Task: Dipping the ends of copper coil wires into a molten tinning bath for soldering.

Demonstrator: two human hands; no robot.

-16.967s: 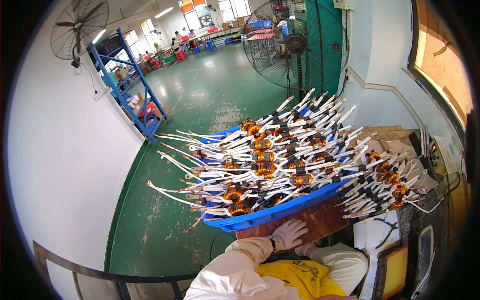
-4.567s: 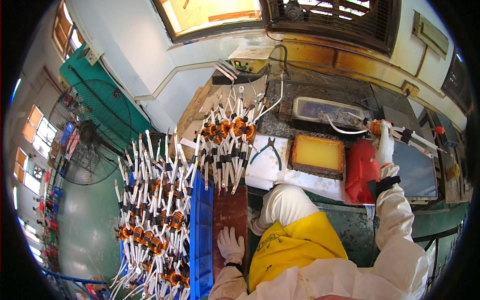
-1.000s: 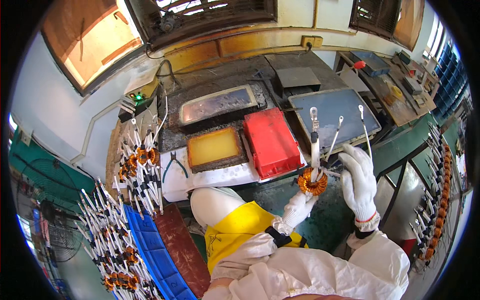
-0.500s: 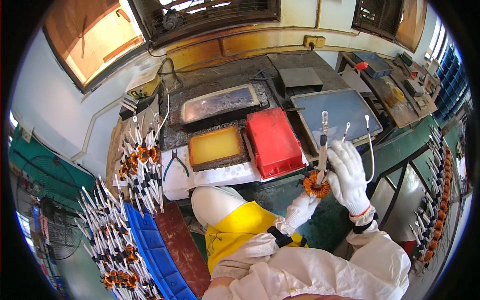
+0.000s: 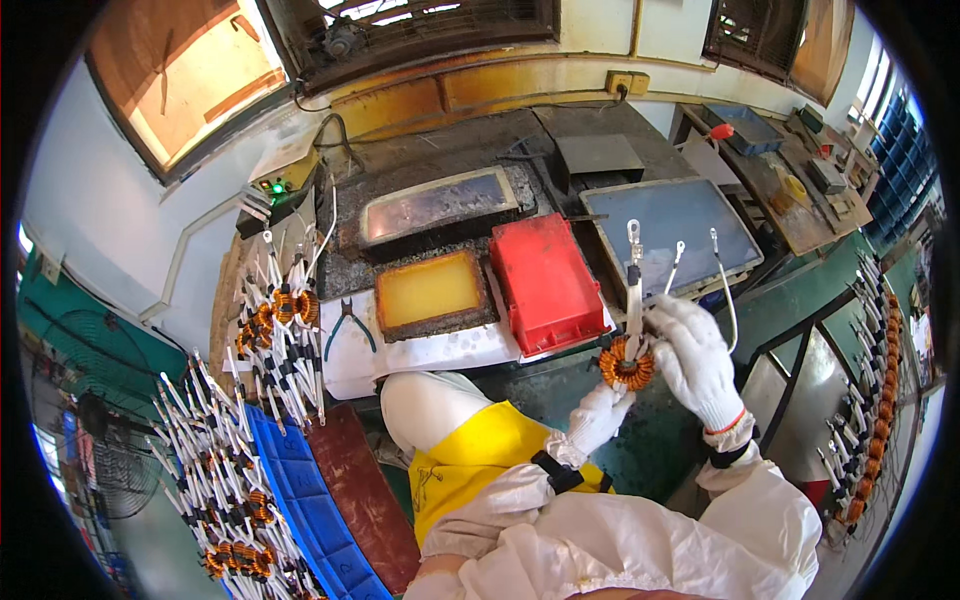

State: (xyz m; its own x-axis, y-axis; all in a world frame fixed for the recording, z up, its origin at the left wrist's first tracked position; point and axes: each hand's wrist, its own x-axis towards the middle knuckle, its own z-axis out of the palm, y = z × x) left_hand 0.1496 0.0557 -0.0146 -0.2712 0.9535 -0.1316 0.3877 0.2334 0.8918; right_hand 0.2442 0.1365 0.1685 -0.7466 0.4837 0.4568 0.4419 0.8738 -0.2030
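A ring-shaped coil (image 5: 627, 364) wound with copper wire is gripped from below by my gloved left hand (image 5: 598, 418), whose fingers are closed. White sleeved leads (image 5: 634, 305) rise from the coil and end in metal ring lugs (image 5: 634, 235). My right hand (image 5: 692, 362), also in a white glove, is curled around the leads just right of the coil. Two thinner leads come out beyond it, one a curved white lead (image 5: 730, 305). The right fingertips are partly hidden. A grey-surfaced tray (image 5: 665, 225) lies behind the raised lugs.
On the bench are a red plastic bin (image 5: 547, 285), a yellow-filled tray (image 5: 432, 290), a rectangular framed pot (image 5: 438, 207) and pliers (image 5: 349, 328). Coils with leads (image 5: 230, 500) are heaped at left beside a blue crate (image 5: 310, 510). More coils (image 5: 875, 420) hang in a row at right.
Both hands and the coil have shifted slightly left. The lead ends moved left too, and indicator lights on the box at the back left now glow green.
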